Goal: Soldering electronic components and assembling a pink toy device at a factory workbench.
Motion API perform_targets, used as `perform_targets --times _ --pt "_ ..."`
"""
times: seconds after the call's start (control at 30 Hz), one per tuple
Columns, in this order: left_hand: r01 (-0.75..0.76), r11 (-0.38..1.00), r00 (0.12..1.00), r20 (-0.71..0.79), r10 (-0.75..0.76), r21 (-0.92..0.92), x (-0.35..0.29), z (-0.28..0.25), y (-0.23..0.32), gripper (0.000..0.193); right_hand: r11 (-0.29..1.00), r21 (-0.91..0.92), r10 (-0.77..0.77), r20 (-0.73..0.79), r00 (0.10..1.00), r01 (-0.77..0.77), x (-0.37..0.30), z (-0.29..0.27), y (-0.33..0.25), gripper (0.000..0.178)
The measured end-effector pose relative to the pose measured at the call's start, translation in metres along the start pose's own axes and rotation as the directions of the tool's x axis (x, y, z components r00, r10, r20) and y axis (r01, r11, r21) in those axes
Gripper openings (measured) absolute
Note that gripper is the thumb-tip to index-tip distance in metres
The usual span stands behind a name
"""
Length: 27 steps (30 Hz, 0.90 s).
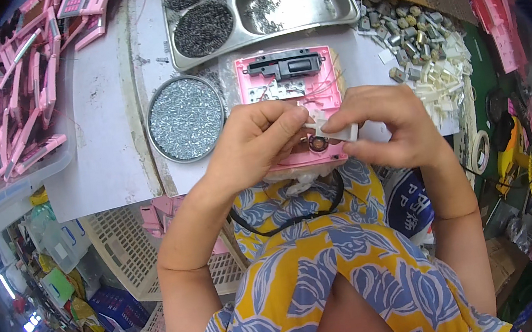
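A small white plastic part point(343, 133) is held over the near half of a pink plastic housing point(243, 78). My left hand point(262, 136) is closed in a pinch at the part's left end. From the other side, my right hand point(391, 124) grips the same part between thumb and fingers. In the housing's far half sits a black mechanism point(286, 65), with a metal plate point(273, 91) and thin reddish wires point(326, 89) nearer me. Below the white part shows a dark round component point(318, 143). My fingers hide some of the housing's middle.
A round tin of small silver screws point(186, 119) stands left of the housing. Beyond is a metal tray point(288, 3) of dark springs. Metal cylinders point(406, 30) and white plastic pieces point(443, 82) lie to the right. A clear bin point(44, 165) holds pink casings at left.
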<state>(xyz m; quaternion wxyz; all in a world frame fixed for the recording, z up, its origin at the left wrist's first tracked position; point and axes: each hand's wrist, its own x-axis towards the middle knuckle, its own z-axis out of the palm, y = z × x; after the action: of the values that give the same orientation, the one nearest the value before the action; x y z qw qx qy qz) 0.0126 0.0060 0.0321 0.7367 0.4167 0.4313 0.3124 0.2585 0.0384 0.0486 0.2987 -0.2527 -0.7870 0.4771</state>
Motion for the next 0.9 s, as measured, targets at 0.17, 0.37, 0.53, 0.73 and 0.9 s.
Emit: perform_targets --times 0.17,0.37,0.53,0.73,0.9 --pt "0.128 0.992 0.986 0.101 -0.129 0.025 0.003 0.005 0.021 0.033 0.906 0.354 0.231 0.049 0.972 -0.233 -0.013 -0.003 0.005 0.037" --pt "-0.426 0.503 0.851 0.146 0.504 0.752 0.005 0.008 -0.012 0.018 0.821 0.554 0.348 -0.290 0.892 -0.140 -0.054 -0.007 0.021 0.036" --pt "-0.417 0.119 0.795 0.299 0.527 0.901 -0.002 0.020 -0.041 0.024 0.815 0.565 0.352 -0.311 0.883 -0.126 -0.069 -0.012 0.026 0.039" --pt "-0.473 0.248 0.788 0.279 0.549 0.846 0.011 0.014 -0.029 0.020 0.904 0.421 0.291 -0.462 0.838 -0.082 -0.072 -0.016 0.034 0.033" --pt "-0.327 0.131 0.851 0.231 0.472 0.936 0.029 0.028 -0.021 0.014 0.845 0.519 0.426 -0.507 0.749 -0.129 -0.068 -0.011 0.042 0.035"
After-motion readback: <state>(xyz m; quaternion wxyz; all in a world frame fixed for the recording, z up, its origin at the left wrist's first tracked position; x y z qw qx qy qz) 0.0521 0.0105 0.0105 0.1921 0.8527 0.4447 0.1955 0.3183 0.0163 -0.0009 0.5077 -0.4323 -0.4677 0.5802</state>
